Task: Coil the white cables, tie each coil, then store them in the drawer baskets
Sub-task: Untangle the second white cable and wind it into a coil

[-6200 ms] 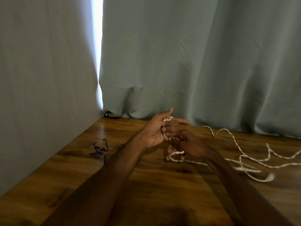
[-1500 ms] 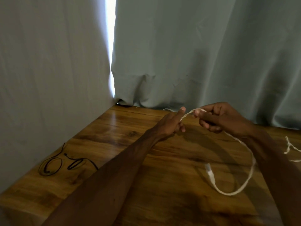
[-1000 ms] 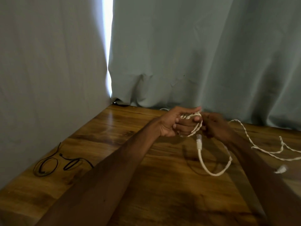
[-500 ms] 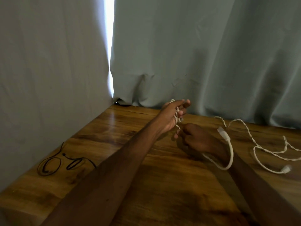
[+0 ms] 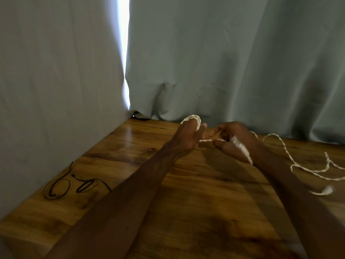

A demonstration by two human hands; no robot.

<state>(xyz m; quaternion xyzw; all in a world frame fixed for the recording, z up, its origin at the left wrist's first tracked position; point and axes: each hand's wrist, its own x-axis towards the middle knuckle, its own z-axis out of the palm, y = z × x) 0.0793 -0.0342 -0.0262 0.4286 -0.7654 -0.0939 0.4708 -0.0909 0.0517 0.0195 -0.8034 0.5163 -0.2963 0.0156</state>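
A white braided cable trails across the wooden table to the right, and its far end with a white plug lies near the right edge. Several loops of it are wound round the straight fingers of my left hand, which is held up edge-on above the table. My right hand is just right of it, fingers curled, pinching the cable where it runs to the coil. A blurred white connector hangs across my right palm.
A thin black cable lies in loose loops on the wooden table near its left edge. Grey-green curtains hang behind and to the left, with a bright gap at the corner.
My right hand has come up from below the left hand to beside it, carrying the connector end along. The loops on my left fingers stay in place.
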